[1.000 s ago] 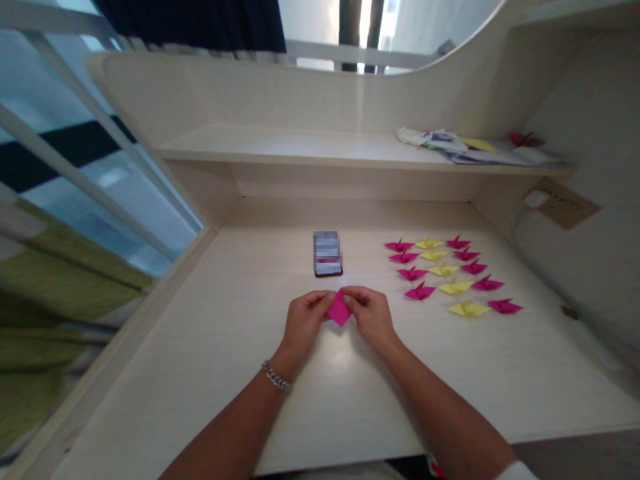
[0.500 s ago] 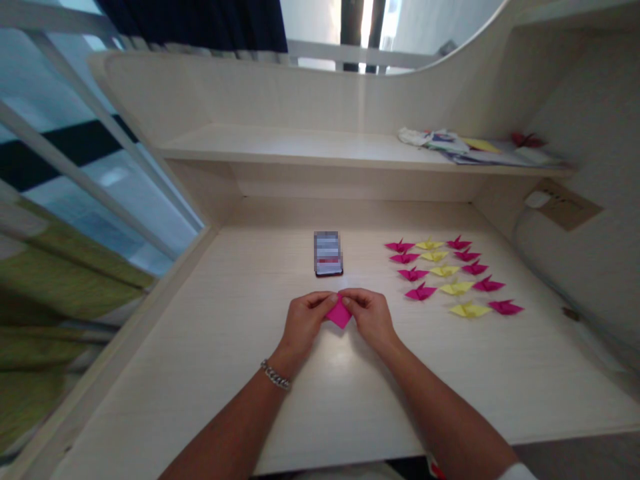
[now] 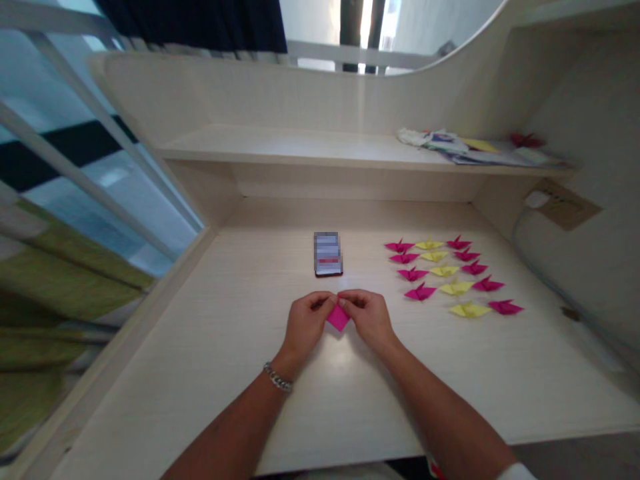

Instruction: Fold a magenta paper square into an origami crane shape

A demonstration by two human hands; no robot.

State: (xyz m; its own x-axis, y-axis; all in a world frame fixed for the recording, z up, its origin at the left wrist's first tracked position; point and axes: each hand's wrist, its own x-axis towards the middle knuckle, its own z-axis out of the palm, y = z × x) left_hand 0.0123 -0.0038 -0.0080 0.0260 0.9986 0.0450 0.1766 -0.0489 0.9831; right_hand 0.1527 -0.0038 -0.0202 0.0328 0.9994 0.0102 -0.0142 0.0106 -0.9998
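Observation:
A small folded square of pink origami paper (image 3: 339, 319) is held between both hands, one corner pointing toward me. My left hand (image 3: 307, 327) pinches its left side with thumb and fingers; a silver chain bracelet circles that wrist. My right hand (image 3: 369, 319) grips the opposite side, its thumb close to the left thumb at the top of the paper. The fingers hide the paper's upper part. Just beyond the hands lies a phone (image 3: 328, 255) with a blurred screen.
To the right, pink paper cranes (image 3: 421, 292) and yellow paper cranes (image 3: 469, 310) stand in columns on the pale desk (image 3: 200, 373). Papers (image 3: 480, 152) lie on the shelf above. A cable (image 3: 537, 267) hangs from a wall socket at right; bed rails are at left.
Both thumbs have shifted slightly on the pink paper, and less of its upper part shows between them. The phone and cranes have stayed in place.

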